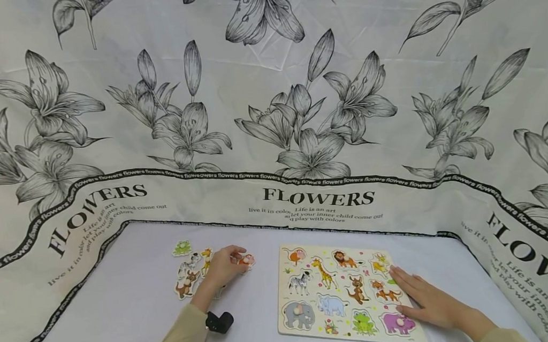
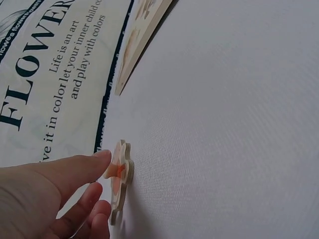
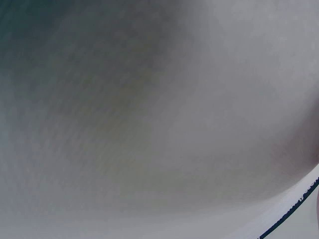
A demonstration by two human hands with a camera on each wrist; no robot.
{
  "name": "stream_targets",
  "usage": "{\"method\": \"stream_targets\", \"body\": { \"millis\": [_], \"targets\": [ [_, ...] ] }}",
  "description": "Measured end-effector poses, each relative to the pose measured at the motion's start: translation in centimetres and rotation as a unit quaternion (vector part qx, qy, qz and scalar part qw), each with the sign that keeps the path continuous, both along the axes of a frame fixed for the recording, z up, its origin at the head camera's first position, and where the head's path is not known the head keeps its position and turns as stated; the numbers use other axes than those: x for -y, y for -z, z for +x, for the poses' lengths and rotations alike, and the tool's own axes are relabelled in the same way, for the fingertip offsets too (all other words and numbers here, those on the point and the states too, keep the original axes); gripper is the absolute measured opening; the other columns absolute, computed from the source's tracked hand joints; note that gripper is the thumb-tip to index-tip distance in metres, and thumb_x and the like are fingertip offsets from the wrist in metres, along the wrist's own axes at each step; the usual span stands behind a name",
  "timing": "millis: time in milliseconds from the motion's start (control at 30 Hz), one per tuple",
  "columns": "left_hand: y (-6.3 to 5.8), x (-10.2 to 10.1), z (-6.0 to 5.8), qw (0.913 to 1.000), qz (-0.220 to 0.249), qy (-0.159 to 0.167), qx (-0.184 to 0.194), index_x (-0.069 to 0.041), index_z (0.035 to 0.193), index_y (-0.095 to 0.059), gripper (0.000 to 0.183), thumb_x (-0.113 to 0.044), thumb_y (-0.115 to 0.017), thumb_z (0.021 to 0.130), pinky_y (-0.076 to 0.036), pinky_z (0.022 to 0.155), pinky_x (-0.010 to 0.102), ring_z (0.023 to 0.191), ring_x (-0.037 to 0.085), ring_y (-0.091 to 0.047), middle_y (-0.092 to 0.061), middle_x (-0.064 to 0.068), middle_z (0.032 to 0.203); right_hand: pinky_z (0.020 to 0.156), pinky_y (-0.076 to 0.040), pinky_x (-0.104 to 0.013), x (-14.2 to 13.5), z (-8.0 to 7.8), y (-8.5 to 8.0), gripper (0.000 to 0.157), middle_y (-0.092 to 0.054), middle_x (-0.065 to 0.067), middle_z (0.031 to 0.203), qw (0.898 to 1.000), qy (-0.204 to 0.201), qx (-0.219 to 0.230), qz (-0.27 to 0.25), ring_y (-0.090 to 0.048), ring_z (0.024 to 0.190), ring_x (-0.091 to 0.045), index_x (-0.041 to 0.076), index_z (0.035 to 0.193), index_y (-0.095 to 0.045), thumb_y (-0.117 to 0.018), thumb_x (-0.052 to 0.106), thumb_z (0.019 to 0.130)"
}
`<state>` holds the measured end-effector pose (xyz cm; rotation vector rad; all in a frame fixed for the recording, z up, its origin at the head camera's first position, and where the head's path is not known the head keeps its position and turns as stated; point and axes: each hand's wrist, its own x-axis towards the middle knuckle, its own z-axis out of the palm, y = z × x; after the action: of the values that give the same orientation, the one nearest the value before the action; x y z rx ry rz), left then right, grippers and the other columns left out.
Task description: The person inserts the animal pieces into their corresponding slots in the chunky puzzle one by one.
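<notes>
My left hand [image 1: 224, 268] is over a small orange-red animal puzzle piece [image 1: 247, 261]. In the left wrist view, the thumb and fingers [image 2: 94, 162] close in around the round knob [image 2: 115, 171] of this wooden piece. Whether the piece is slightly lifted cannot be told. My right hand [image 1: 426, 298] lies with extended fingers on the right edge of the animal puzzle board [image 1: 308, 294]. Elephant [image 1: 297, 315] and purple hippo [image 1: 398, 323] pieces with knobs show on that board. The right wrist view is mostly blurred cloth.
Left of my left hand lie loose pieces: a frog [image 1: 182, 247], a zebra [image 1: 188, 264], a giraffe [image 1: 207, 258] and a kangaroo [image 1: 186, 286]. A black object [image 1: 220, 322] sits by the left wrist. Flower-printed cloth [image 1: 320, 199] rises behind the white table surface [image 1: 135, 311].
</notes>
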<state>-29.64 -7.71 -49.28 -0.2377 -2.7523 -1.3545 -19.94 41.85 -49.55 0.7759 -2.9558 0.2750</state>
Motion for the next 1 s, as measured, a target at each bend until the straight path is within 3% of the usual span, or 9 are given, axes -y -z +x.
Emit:
{"method": "stream_targets", "body": {
  "millis": [367,633,1000],
  "targets": [
    [0.7,-0.8,-0.2,0.9986,-0.026,-0.044,-0.012,-0.003,0.099,-0.069,0.027,-0.007,-0.08,0.075,-0.046,0.063,0.027,0.07,0.013,-0.057,-0.067,0.005,0.08,0.103,0.01,0.001,0.0,0.3,0.1,0.075,-0.036,-0.022,0.15,1.0,-0.002,0.003,-0.001,0.011,0.132,0.025,0.001,0.147,-0.034,-0.057,0.047,0.092],
    [0.6,-1.1,-0.1,0.9987,-0.02,-0.046,-0.008,-0.001,0.097,-0.07,0.023,-0.008,-0.078,0.077,-0.046,0.063,0.027,0.069,0.013,-0.058,-0.067,0.005,0.077,0.102,0.01,0.002,0.1,0.5,0.0,0.076,-0.035,-0.023,0.151,1.0,0.001,0.015,-0.007,0.011,0.131,0.025,0.001,0.147,-0.033,-0.057,0.047,0.092],
    [0.2,-1.2,-0.6,0.9986,-0.002,-0.046,0.026,0.001,0.091,-0.069,0.017,-0.005,-0.077,0.077,-0.044,0.06,0.024,0.067,0.012,-0.056,-0.066,0.007,0.076,0.103,0.011,0.001,0.0,0.0,-0.1,0.077,-0.032,-0.022,0.152,1.0,0.01,0.024,-0.011,0.012,0.13,0.024,0.002,0.148,-0.031,-0.057,0.048,0.092]
  ]
}}
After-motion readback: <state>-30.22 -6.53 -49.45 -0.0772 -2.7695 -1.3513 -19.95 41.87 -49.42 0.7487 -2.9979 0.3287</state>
